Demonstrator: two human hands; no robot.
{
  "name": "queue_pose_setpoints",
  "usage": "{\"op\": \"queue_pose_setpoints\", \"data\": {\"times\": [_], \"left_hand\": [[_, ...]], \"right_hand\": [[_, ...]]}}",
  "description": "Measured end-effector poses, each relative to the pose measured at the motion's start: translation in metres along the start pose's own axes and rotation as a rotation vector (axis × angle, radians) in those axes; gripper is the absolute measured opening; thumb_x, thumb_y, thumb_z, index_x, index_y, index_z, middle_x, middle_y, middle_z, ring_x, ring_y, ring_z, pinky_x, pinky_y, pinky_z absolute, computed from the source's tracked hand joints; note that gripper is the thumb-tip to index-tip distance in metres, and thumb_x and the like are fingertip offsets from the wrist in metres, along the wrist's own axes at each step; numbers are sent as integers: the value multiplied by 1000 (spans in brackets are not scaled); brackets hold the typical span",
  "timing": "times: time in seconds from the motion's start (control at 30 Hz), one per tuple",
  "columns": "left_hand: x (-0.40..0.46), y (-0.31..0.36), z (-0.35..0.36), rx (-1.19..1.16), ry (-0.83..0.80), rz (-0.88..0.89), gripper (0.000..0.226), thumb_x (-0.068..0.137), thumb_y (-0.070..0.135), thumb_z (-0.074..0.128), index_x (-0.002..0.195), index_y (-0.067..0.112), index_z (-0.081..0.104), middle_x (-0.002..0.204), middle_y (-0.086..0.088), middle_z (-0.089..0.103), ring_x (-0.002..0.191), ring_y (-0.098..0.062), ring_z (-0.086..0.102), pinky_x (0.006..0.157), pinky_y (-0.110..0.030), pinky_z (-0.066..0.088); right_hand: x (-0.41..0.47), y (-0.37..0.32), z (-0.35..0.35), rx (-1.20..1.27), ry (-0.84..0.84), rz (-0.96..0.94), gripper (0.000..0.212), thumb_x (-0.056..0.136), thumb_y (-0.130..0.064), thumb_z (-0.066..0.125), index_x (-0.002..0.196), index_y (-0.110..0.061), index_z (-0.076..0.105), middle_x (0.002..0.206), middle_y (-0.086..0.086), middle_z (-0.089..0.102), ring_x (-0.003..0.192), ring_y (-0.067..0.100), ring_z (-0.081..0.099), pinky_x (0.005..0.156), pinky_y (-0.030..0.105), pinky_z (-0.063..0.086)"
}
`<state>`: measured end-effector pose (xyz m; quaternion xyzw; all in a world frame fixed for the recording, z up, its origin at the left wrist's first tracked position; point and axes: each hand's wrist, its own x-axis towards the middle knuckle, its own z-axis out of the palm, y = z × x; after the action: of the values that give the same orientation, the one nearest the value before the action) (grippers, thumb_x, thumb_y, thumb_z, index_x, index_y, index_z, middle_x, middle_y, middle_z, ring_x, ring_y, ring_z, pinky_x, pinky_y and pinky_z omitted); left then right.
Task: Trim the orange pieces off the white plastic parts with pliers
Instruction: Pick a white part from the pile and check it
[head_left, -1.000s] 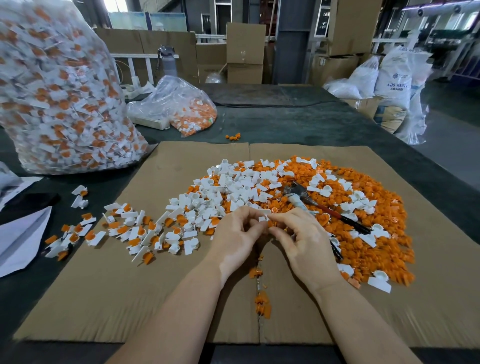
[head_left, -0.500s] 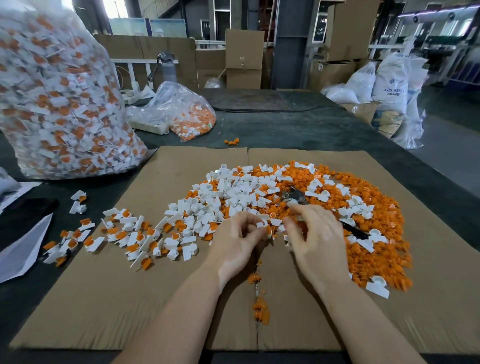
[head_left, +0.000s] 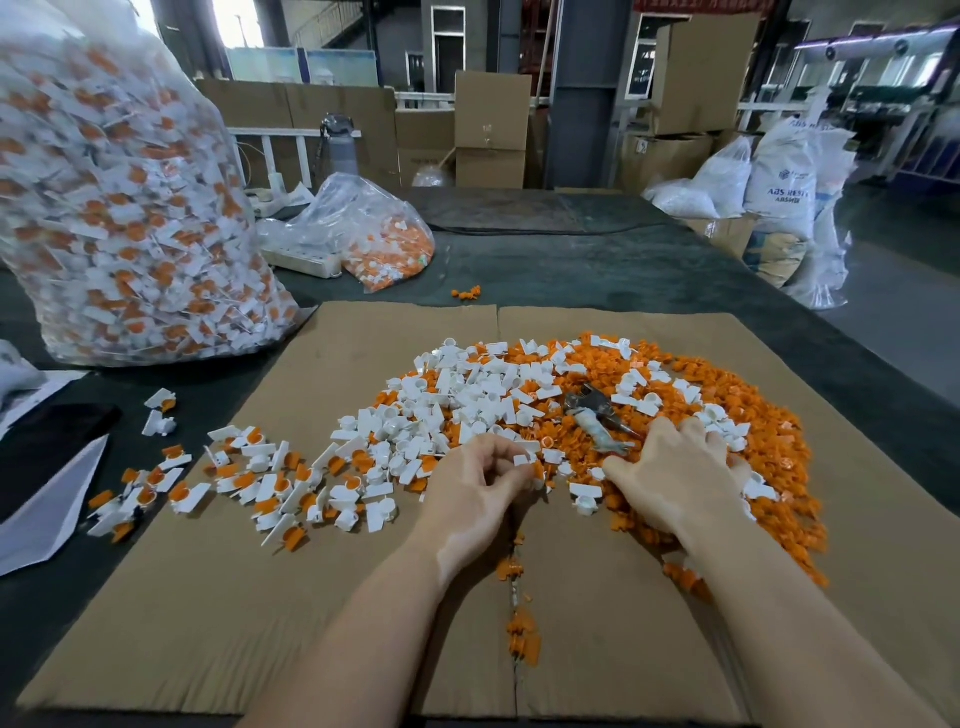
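A clear bag (head_left: 119, 208) holds orange-and-white parts; a sack (head_left: 787, 182) reads "ABS RESIN". The left hand (head_left: 478, 488) pinches a white part (head_left: 521, 460); the right hand (head_left: 675, 473) lies flat on the pliers (head_left: 597, 415).

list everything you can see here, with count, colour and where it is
cardboard sheet: one, brown, flat on the dark table
trimmed parts: many, white, heaped mid-sheet
cut-off pieces: many, orange, heaped on the right of the sheet
untrimmed parts: many, white with orange, strewn left of the heap
pliers: one, metal, lying on the heap by the right hand
big bag: one, clear, full of white and orange parts, far left
small bag: one, clear, behind the sheet
boxes: several, brown, background
sacks: several, white, far right
left hand: pinches a small white part
right hand: fingers spread, resting on the pile over the pliers' handles
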<state>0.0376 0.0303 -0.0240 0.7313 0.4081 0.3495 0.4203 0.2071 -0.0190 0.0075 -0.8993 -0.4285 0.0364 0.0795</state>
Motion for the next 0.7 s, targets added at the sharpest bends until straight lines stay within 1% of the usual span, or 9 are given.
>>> {"op": "queue_pose_setpoints", "data": {"times": [0.1, 0.17, 0.27, 0.37, 0.43, 0.53, 0.6, 0.67, 0.7], "left_hand": [[1, 2, 0, -38, 8, -12, 4, 90, 14, 62, 88, 17, 62, 71, 0, 67, 64, -4, 60, 62, -13, 45], [3, 4, -1, -81, 25, -36, 3, 89, 13, 62, 87, 15, 62, 77, -13, 68, 68, -15, 62, 65, -21, 47], [8, 12, -3, -237, 78, -66, 5, 88, 10, 63, 83, 10, 63, 72, -10, 70, 63, -11, 65, 53, -14, 46], [13, 26, -5, -549, 81, -165, 3, 88, 5, 62, 85, 3, 62, 60, -3, 65, 50, -9, 60, 43, -16, 45], [18, 32, -7, -614, 92, -225, 4, 90, 6, 60, 89, 2, 62, 61, -3, 62, 46, -8, 58, 42, -17, 46], [24, 36, -8, -624, 104, -266, 5, 91, 5, 58, 91, 1, 61, 65, -7, 59, 42, -5, 56, 38, -15, 42], [26, 37, -8, -623, 124, -285, 6, 92, 4, 57, 94, -2, 59, 67, -9, 58, 41, -5, 56, 38, -15, 41], [29, 35, -8, -626, 146, -308, 5, 91, 4, 57, 93, -1, 59, 67, -8, 59, 40, -5, 56, 38, -15, 41], [30, 33, -8, -611, 157, -317, 4, 91, 4, 58, 90, 0, 59, 66, -7, 59, 41, -4, 56, 39, -14, 41]], "right_hand": [[-4, 1, 0, 42, 74, -53, 42, 88, -48, 44, 109, -11, 43, 118, 10, 50, 113, 28, 45, 92, 42, 37], [-6, 1, -4, 68, 140, -104, 36, 91, -43, 42, 105, -10, 43, 108, 10, 54, 103, 27, 50, 85, 38, 40], [-10, 1, -16, 175, 153, -223, 27, 93, -38, 39, 98, -12, 44, 94, 6, 54, 85, 23, 51, 68, 32, 39], [-17, -1, -30, 375, -28, -340, 23, 97, -32, 36, 82, -16, 45, 76, 0, 50, 67, 14, 48, 56, 28, 32], [-22, -2, -38, 487, -157, -376, 32, 98, -29, 36, 73, -14, 46, 66, -1, 48, 56, 9, 44, 52, 24, 30], [-30, -3, -44, 538, -306, -375, 34, 99, -28, 35, 72, -11, 49, 63, -1, 51, 45, 3, 45, 47, 17, 33], [-34, -5, -46, 606, -388, -350, 34, 99, -26, 34, 75, -10, 51, 67, 2, 56, 52, 1, 54, 49, 13, 39], [-36, -7, -47, 724, -479, -304, 31, 98, -23, 34, 77, -8, 51, 73, 9, 58, 65, 16, 59, 61, 25, 46], [-37, -8, -48, 769, -515, -287, 30, 97, -22, 35, 76, -9, 51, 74, 10, 57, 67, 20, 58, 62, 29, 47]]}}
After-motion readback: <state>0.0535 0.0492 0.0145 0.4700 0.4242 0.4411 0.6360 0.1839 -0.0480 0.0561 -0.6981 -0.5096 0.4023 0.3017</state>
